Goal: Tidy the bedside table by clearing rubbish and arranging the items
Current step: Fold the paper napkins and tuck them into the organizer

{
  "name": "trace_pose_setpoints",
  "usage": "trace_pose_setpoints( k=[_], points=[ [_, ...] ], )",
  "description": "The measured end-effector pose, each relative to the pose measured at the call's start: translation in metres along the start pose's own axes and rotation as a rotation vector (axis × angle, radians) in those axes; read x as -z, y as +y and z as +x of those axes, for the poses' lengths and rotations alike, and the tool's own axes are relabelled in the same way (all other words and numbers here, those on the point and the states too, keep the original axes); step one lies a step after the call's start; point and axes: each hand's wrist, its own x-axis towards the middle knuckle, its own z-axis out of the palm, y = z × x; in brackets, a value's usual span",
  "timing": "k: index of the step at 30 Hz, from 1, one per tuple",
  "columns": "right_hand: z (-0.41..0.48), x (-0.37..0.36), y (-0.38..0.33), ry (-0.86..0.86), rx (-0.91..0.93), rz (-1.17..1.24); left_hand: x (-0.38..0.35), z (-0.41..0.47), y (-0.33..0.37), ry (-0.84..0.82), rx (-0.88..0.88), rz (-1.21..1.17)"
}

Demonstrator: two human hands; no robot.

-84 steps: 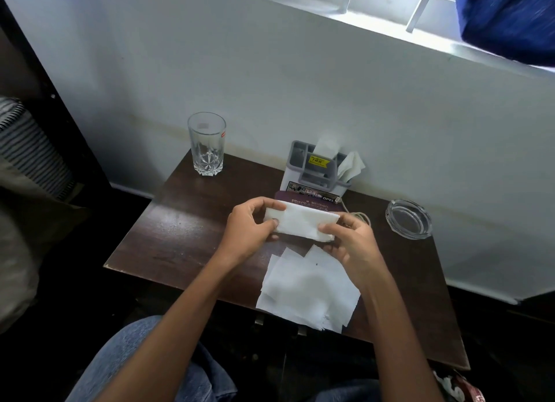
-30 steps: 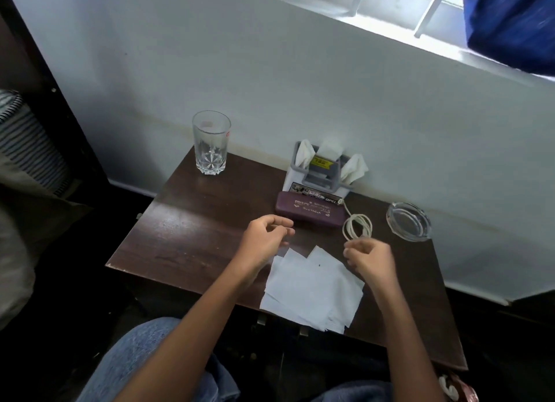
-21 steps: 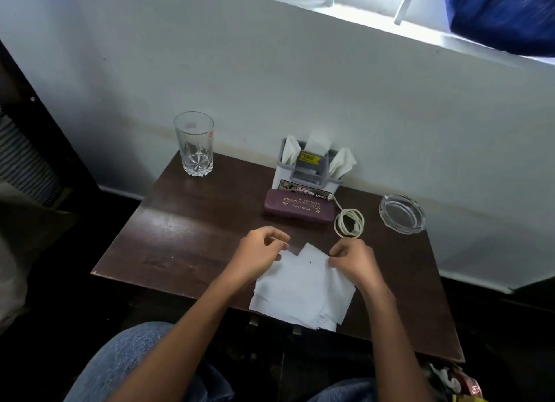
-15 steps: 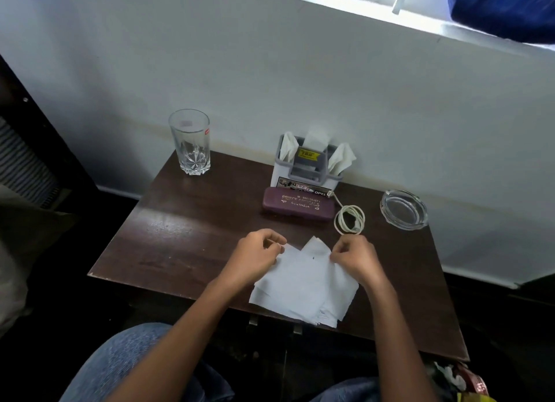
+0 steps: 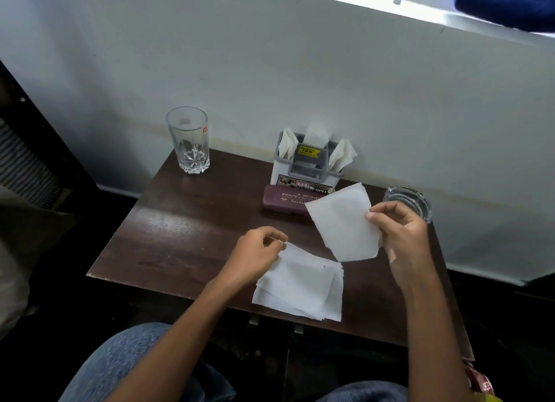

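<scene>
A loose pile of white paper napkins (image 5: pixel 300 284) lies on the dark wooden bedside table (image 5: pixel 180 227) near its front edge. My right hand (image 5: pixel 402 236) pinches one white napkin (image 5: pixel 342 224) by its right edge and holds it up above the table. My left hand (image 5: pixel 255 256) rests on the pile's left corner, fingers curled with thumb and forefinger close together; whether it pinches a sheet is unclear. A grey napkin holder (image 5: pixel 306 167) with several folded napkins stands at the back by the wall.
A maroon case (image 5: pixel 282 201) lies in front of the holder. An empty drinking glass (image 5: pixel 189 140) stands at the back left corner. A glass ashtray (image 5: pixel 408 200) sits at the back right, just behind my right hand. The white wall borders the table's far side.
A folded napkin I held in both hands now stands in the holder. My right hand has lifted one sheet off the pile, hiding the white cord.
</scene>
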Motion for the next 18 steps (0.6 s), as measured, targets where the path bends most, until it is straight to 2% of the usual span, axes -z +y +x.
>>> trace_pose_setpoints(
  k=[6,11,18],
  points=[
    [-0.006,-0.018,-0.006,-0.148,-0.097,0.253,0.002,-0.001,0.011,-0.027,-0.048,-0.354],
    [-0.014,-0.045,0.005,-0.12,-0.214,0.215,0.005,-0.002,0.018,-0.072,-0.02,-0.654],
    [-0.02,-0.059,0.012,-0.117,-0.277,0.18,0.007,-0.001,0.018,0.029,0.098,-0.725]
  ],
)
